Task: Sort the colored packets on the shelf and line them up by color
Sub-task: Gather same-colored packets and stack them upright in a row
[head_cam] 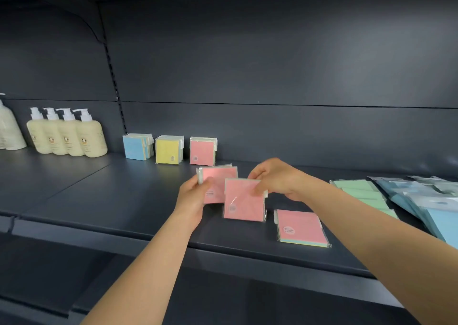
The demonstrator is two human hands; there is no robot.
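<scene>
My left hand [194, 199] grips a small stack of pink packets [218, 177] above the dark shelf [111, 195]. My right hand [275, 179] pinches the top edge of another pink packet [244, 200], held upright just in front of that stack. One more pink packet [301, 228] lies flat near the shelf's front edge. At the back stand three upright rows: blue packets [135, 147], yellow packets [168, 151] and pink packets [202, 151].
Green packets [359, 190] and pale blue packets [426, 200] lie in a loose pile at the right. Several cream pump bottles [67, 133] stand at the back left. The shelf's front lip [247, 257] runs below my forearms.
</scene>
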